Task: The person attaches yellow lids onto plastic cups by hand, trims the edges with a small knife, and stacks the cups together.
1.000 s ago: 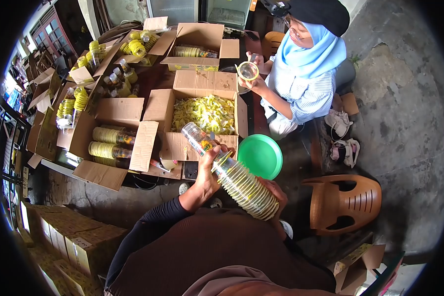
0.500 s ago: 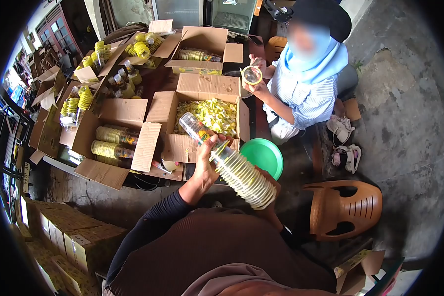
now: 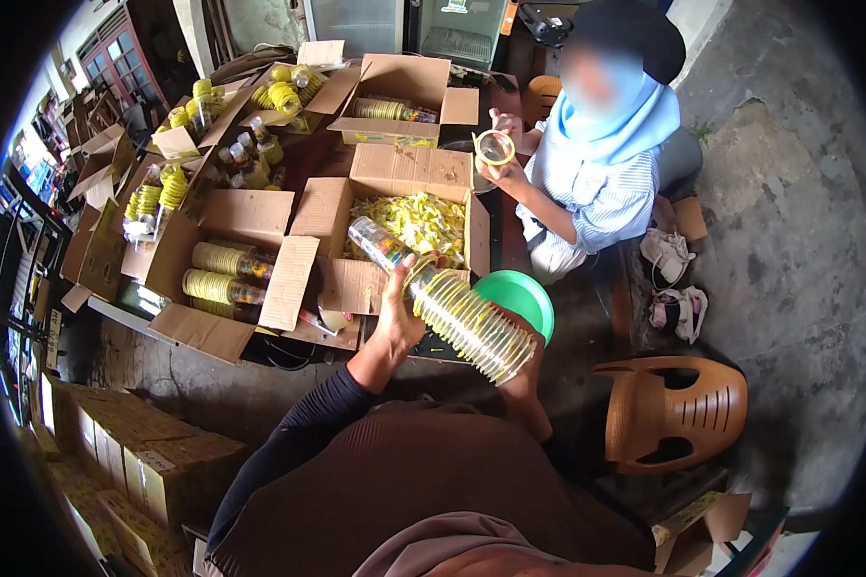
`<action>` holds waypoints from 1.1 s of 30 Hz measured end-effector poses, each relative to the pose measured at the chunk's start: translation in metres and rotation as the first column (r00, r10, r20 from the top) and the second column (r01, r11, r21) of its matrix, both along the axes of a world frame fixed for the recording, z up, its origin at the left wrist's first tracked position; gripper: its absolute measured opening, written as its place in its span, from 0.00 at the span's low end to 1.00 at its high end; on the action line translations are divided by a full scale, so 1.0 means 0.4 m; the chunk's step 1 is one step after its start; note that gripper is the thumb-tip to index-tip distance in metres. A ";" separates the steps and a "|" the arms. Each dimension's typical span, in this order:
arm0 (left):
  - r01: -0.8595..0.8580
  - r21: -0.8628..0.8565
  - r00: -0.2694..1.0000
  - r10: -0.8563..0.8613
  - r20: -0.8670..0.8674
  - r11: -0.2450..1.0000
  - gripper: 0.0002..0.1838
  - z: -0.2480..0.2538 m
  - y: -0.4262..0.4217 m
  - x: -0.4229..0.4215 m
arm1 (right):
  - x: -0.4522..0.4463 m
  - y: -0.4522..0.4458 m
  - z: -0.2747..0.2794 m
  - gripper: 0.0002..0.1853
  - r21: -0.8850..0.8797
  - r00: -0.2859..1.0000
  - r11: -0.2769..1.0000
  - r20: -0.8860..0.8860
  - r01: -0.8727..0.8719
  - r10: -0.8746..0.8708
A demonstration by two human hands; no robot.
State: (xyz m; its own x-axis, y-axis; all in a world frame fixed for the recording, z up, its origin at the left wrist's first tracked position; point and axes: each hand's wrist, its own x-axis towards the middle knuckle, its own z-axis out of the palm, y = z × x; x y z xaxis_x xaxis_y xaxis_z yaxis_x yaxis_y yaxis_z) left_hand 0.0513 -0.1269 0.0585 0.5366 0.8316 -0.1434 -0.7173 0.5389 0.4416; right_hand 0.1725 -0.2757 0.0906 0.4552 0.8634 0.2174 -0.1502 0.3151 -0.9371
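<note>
A long stack of nested clear plastic cups with yellow rims is held at a slant in front of me, its printed narrow end up and to the left. My left hand grips it near that upper end, thumb along the side. My right hand is closed around the lower end, its fingers partly hidden behind the stack. Beyond the upper end stands an open cardboard box full of yellow and white scraps. A green basin is behind the stack.
Across the table, a person in a striped shirt holds a yellow-rimmed cup. More cup stacks lie in a box on the left. An orange plastic chair stands to my right; patterned cartons are at lower left.
The lower end of the stack has risen slightly, and my right hand has moved up with it. My left hand keeps its grip. The view has shifted slightly.
</note>
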 end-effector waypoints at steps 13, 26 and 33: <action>-0.077 -0.074 0.989 0.085 0.117 0.994 0.29 -0.091 0.016 -0.133 | -0.013 0.070 -0.073 0.19 -0.162 0.962 0.951 -0.117 -0.264 0.247; 0.159 0.520 0.273 0.469 -0.840 0.839 0.51 -0.090 0.066 -0.464 | -0.143 0.282 -0.061 0.20 -0.098 0.800 0.819 -0.310 -0.565 0.514; 0.444 0.809 -0.004 0.903 -0.429 0.386 0.41 -0.053 0.208 -0.628 | -0.303 0.480 0.011 0.25 -0.290 0.713 0.651 -0.292 -0.701 0.637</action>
State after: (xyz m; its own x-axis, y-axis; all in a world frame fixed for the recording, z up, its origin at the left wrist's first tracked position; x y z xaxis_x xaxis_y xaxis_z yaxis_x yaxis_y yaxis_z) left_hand -0.2000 -0.0438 0.0372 0.2385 0.8327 0.4997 0.6379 -0.5223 0.5660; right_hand 0.0512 -0.0835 0.0949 -0.2794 0.9421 -0.1857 -0.3329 -0.2764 -0.9015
